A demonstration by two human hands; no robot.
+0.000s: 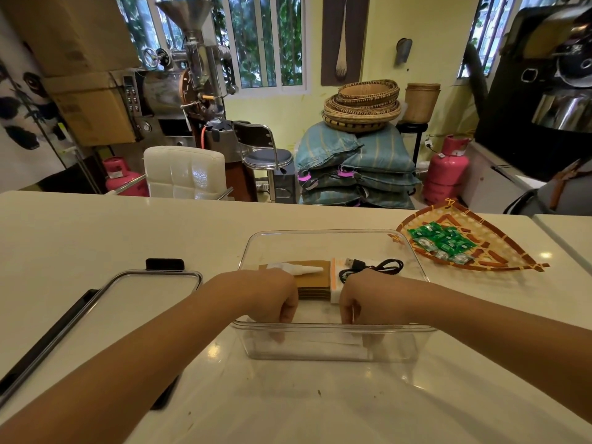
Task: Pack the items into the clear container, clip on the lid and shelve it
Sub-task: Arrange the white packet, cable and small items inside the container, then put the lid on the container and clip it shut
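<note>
Both hands, left (275,299) and right (355,302), curl into clear container (333,344), grip unclear; we see items packed, lid (153,283) unclipped, shelving left.

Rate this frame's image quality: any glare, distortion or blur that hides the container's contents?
Head view: wide-angle bending curves the counter edge; small ceiling-light glints on the counter; the container near wall is hazy, softening the fingertips behind it; cable and brown stack stay sharp; windows bright, not blown out.
</note>
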